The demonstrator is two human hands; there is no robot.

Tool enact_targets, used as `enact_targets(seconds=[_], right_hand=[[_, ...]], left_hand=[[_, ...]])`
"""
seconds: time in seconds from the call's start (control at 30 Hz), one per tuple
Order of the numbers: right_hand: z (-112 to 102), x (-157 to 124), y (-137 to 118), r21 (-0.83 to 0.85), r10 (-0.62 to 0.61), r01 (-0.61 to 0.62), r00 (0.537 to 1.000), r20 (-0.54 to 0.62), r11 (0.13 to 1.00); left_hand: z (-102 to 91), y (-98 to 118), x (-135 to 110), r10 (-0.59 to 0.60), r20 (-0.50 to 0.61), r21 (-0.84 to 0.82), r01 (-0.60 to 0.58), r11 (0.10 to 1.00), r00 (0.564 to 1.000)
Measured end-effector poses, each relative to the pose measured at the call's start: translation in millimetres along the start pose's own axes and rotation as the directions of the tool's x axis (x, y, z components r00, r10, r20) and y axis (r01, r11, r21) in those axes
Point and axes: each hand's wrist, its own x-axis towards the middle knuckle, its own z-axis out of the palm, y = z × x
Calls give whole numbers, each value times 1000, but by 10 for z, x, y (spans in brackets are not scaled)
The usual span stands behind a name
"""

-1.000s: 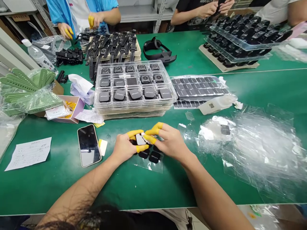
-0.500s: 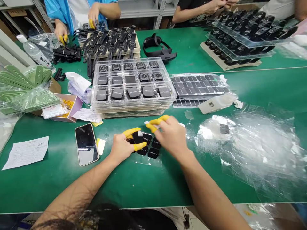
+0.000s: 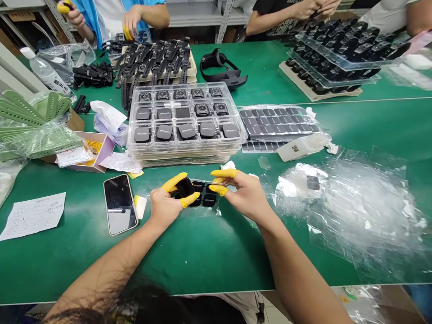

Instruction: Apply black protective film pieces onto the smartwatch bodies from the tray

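Observation:
My left hand (image 3: pixel 172 198), with yellow finger cots on thumb and forefinger, grips a black square smartwatch body (image 3: pixel 185 187) by its edges, its dark glossy face toward me. My right hand (image 3: pixel 238 191), also in yellow finger cots, pinches what looks like the far edge of a clear sheet of black square stickers (image 3: pixel 209 200). Pale lettering shows on the stickers. The sheet lies just right of the watch body, its left part hidden behind the left hand.
Ahead stands a stacked clear tray (image 3: pixel 186 145) of watch bodies. A phone (image 3: pixel 120 204) and a paper slip (image 3: pixel 33 215) lie left. Clear film scraps (image 3: pixel 374 211), a white bottle (image 3: pixel 300 146) and more sticker sheets (image 3: pixel 280 122) are right. Co-workers sit across the table.
My right hand has lowered onto the sticker sheet's edge; a white scrap now lies behind it. My left hand and the watch body have shifted slightly left. A co-worker's hand at far left has risen.

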Motion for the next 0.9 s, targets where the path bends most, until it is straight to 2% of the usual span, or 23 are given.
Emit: enact_targets(seconds=[0.17,0.37,0.43,0.57,0.67,0.73,0.8,0.9], right_hand=[[65,37,82,136,161,-147,982,-97,980],[87,52,154,173,195,-177,977,-90,969],[121,55,173,167,179,-163,980,-83,972],[121,99,212,171,94,-80,993,-77,982],[-23,136,198,324,60,-32,995,-79,946],[-132,127,142,427,85,-37,992,-95,903],[-165,83,49,446,141,-98,988,-63,890],[-13,-12,-107,362,226,-229,973,51,904]], left_hand=[[-9,35,12,35,18,41,-36,999,999],[-4,23,31,64,-8,-12,-64,998,998],[0,12,51,5,-14,-76,-6,997,1000],[3,34,118,-186,52,-268,193,944,981],[-4,65,154,-232,76,-324,244,914,970],[-12,76,151,-228,100,-266,247,932,968],[-19,79,129,-205,154,-140,226,964,967],[-25,84,92,-129,266,47,121,992,955]])
